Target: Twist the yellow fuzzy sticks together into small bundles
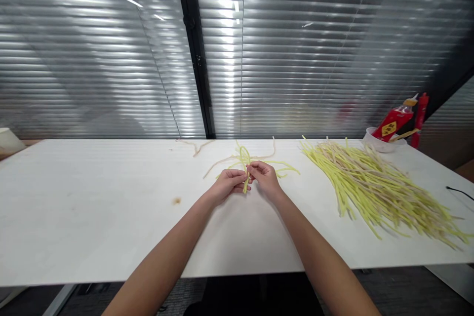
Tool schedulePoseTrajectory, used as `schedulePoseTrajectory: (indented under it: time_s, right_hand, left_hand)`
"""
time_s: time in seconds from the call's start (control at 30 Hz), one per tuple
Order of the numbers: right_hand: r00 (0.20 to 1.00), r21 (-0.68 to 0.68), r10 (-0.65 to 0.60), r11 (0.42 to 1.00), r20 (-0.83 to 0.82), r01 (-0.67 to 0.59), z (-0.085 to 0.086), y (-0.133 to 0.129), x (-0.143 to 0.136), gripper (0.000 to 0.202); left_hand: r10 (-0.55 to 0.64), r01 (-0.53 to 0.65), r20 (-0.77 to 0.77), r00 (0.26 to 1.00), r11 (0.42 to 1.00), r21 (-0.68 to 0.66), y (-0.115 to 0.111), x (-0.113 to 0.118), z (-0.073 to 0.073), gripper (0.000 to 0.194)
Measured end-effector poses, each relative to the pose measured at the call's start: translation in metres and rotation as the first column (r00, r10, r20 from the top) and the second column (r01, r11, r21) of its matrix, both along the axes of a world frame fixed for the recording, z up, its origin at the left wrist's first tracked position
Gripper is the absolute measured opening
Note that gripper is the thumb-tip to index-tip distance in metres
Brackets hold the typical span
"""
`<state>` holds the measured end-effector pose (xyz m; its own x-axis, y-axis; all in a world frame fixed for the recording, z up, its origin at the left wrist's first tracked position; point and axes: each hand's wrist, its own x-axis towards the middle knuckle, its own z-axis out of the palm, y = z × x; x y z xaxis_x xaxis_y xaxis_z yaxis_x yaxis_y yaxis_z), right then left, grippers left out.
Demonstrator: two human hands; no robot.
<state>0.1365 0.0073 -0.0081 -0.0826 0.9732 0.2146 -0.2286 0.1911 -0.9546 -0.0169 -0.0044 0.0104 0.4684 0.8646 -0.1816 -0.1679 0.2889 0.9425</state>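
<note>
My left hand [231, 184] and my right hand [263, 177] meet over the middle of the table, fingertips almost touching. Between them is a small bundle of yellow-green pipe cleaners [243, 154], looped at the top, with its short lower end poking out below the fingers. Both hands are pinched on this bundle. Loose yellow-green and beige strands fan out behind the hands on both sides. How the strands cross under the fingertips is hidden.
A large heap of yellow-green and beige pipe cleaners [374, 182] lies to the right. Behind it a white bowl [383, 145] holds a red-labelled bottle [394, 121]. One beige strand [196, 148] lies at the back edge of the white table [111, 217], before window blinds.
</note>
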Motion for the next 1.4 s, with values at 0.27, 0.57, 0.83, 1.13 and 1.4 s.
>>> schedulePoseTrajectory:
  time_s: [0.27, 0.57, 0.83, 1.13, 1.4]
  right_hand:
    - [1.0, 0.007, -0.011, 1.0, 0.026, 0.011, -0.003, 0.002, -0.001, 0.028]
    - [0.996, -0.136, 0.081, 0.987, -0.028, -0.084, -0.002, 0.002, 0.004, 0.033]
    - [0.991, -0.132, 0.134, 0.982, -0.03, -0.137, 0.002, -0.001, 0.004, 0.025]
    - [0.994, -0.118, 0.081, 0.99, 0.072, -0.072, -0.002, 0.001, 0.002, 0.027]
    - [0.964, -0.052, 0.097, 0.995, 0.247, -0.087, -0.003, -0.006, -0.005, 0.017]
  left_hand:
    - [0.004, -0.004, 0.002, 1.0, 1.0, 0.019, -0.002, 0.002, 0.003, 0.033]
    - [-0.02, 0.03, -0.06, 0.998, 0.987, 0.155, -0.002, 0.001, 0.004, 0.029]
    - [-0.032, 0.084, -0.164, 0.986, 0.944, 0.32, -0.003, 0.001, 0.005, 0.029]
    - [0.272, -0.253, -0.056, 0.961, 0.941, 0.225, 0.002, 0.003, 0.0, 0.043]
    - [0.359, -0.366, 0.072, 0.93, 0.922, 0.13, 0.005, 0.002, 0.0, 0.041]
